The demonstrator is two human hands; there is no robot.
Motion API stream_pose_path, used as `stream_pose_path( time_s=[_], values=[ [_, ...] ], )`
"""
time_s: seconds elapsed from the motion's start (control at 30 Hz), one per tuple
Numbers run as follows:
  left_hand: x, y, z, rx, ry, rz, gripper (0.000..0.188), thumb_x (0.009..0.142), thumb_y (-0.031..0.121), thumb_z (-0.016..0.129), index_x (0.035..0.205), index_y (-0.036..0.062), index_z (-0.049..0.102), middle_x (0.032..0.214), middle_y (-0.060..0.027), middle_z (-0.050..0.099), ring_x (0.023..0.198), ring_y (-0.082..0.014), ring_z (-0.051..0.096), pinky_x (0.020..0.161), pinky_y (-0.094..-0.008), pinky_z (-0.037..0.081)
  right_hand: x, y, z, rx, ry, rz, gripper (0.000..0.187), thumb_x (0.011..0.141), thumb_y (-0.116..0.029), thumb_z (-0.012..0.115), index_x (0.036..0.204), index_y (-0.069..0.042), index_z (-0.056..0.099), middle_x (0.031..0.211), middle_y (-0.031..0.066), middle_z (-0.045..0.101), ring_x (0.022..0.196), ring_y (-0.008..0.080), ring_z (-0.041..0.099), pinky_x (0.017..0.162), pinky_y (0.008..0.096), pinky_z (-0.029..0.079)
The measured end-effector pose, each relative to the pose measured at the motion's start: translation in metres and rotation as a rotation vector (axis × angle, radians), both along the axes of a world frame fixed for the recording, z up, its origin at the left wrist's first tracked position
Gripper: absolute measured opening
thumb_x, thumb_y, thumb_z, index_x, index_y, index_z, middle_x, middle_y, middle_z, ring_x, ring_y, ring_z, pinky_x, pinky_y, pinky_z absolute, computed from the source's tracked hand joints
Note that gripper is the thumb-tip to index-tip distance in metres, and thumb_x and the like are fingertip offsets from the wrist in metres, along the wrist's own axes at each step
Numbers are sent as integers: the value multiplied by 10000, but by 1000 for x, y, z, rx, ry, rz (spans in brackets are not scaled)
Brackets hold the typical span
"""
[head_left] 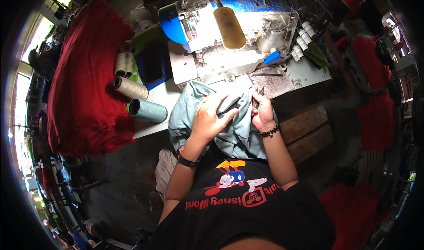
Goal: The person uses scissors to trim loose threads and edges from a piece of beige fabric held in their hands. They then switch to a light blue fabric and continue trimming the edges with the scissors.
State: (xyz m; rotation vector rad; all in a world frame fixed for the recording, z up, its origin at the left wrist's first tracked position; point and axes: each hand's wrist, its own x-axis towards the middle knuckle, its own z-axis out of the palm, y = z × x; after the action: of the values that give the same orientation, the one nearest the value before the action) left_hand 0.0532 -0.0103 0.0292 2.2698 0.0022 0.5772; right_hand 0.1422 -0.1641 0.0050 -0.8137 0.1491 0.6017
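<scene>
A pale blue-green cloth (240,139) lies bunched over my lap and up against the front of the sewing machine (229,64). My left hand (211,119) rests on top of it, fingers stretched and thumb apart. At the cloth's right edge, my right hand (263,111) is closed around small thread snips (257,100), whose dark tips point up between the fingers. Whether that hand also pinches some of the cloth I cannot tell. Strong lamp light washes out the fabric near the machine.
A large red cloth pile (86,82) covers the left side. Beside it lie a teal thread cone (149,110) and a cream thread cone (130,88). Several white spools (304,40) stand right of the machine. A yellow lamp (229,28) hangs over it. A wooden bench (307,125) is at right.
</scene>
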Motion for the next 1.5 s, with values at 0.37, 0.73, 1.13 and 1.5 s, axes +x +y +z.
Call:
stream_pose_path(
  time_s=[0.37, 0.73, 1.13, 1.5],
  values=[
    [-17, 60, -3, -40, 519, 11, 291, 795, 299, 698, 858, 21, 640, 717, -84, 611, 596, -146, 547, 687, -267, 445, 21, -18, -23, -430, -612, -107, 155, 923, -95, 539, 778, -41, 539, 623, -60, 432, 511, 16, 359, 450, 199, 292],
    [-18, 61, -73, -1278, 36, 11, 68, 892, 41, 563, 928, 35, 505, 910, -7, 560, 876, -66, 506, 841, -209, 384, 31, -18, -61, -674, -861, -182, 119, 896, -76, 560, 852, 34, 574, 684, -34, 478, 632, 42, 405, 568, 206, 368],
    [-27, 70, -101, -798, 34, 175, 208, 885, 95, 600, 1083, 43, 561, 1013, -60, 599, 935, -97, 553, 846, -235, 417, 16, -7, -50, -657, -872, -205, 108, 887, -66, 592, 886, 40, 615, 743, -23, 564, 694, 45, 475, 632, 201, 406],
    [-80, 49, 3, -285, 337, -224, 287, 743, 97, 604, 1027, 56, 603, 1009, -103, 607, 1014, -281, 554, 963, -371, 372, -55, 12, 61, -508, -1548, 478, 98, 767, 0, 651, 858, -31, 630, 817, 82, 630, 723, 247, 634, 611, 303, 500]
  ],
)
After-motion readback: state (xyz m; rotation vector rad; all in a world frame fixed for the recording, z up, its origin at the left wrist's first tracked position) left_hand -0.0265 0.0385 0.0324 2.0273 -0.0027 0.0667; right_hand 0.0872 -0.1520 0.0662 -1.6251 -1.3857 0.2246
